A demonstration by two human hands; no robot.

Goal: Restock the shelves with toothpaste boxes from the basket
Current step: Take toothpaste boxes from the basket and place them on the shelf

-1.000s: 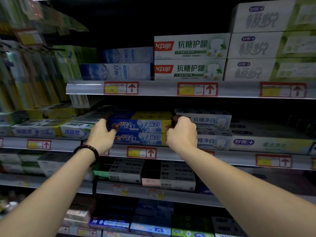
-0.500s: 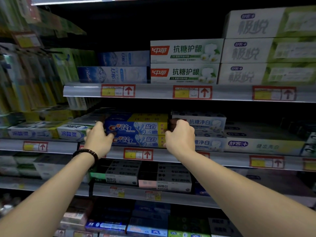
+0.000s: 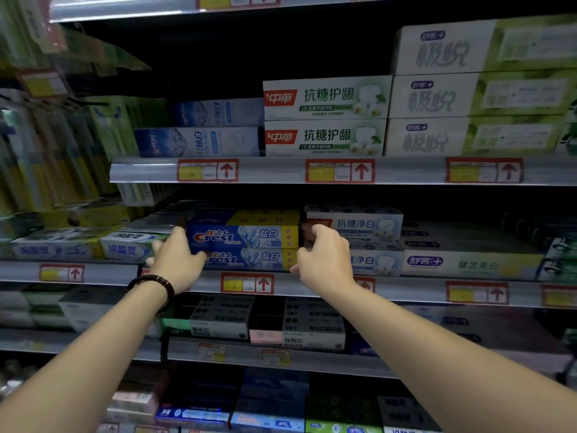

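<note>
Two blue Crest toothpaste boxes lie stacked at the front of the middle shelf [image 3: 315, 287], the upper box [image 3: 243, 237] on the lower box [image 3: 249, 260]. My left hand [image 3: 178, 260], with a dark bead bracelet on the wrist, rests against the left end of the stack, and its fingers spread out to the left. My right hand [image 3: 324, 257] curls round the right end of the stack, fingertips at the upper box and thumb low by the lower one. The basket is out of view.
White boxes [image 3: 368, 225] sit tight to the right of the stack, and pale green-blue boxes [image 3: 131, 245] to its left. The upper shelf [image 3: 281, 171] holds white and green boxes [image 3: 326, 98]. Dark boxes [image 3: 312, 326] fill the shelf below. Hanging packs [image 3: 46, 145] crowd the far left.
My left hand's fingers have loosened and spread leftward off the stack's end. My right hand keeps its hold. The view has dropped slightly, showing more of the top shelf.
</note>
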